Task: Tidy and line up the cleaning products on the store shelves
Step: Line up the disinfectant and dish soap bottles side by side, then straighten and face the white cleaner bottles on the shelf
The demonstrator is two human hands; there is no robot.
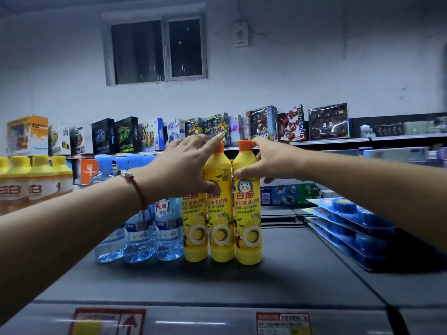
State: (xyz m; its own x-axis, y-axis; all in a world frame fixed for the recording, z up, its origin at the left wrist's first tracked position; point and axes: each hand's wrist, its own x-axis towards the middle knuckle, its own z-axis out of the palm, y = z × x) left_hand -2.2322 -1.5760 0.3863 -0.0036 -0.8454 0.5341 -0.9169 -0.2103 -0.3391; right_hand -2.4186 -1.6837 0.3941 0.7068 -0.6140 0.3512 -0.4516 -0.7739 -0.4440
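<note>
Nearest us we see the grey shelf (290, 281) with red labels on its front edge, and both our forearms reach across it. Three yellow dish soap bottles (248, 213) with orange caps stand upright in a tight row in the middle of the shelf, touching each other. Just left of them stand clear water bottles (167, 238); to the right lies a stack of blue blister packs (350, 221). Our left hand (183, 163) rests on the left two bottles, fingers spread and nearly straight. Our right hand (273, 160) grips the right bottle's neck, fingers curled round it. Farther back, toy boxes (292, 123) line a higher shelf under a dark window (157, 48).
</note>
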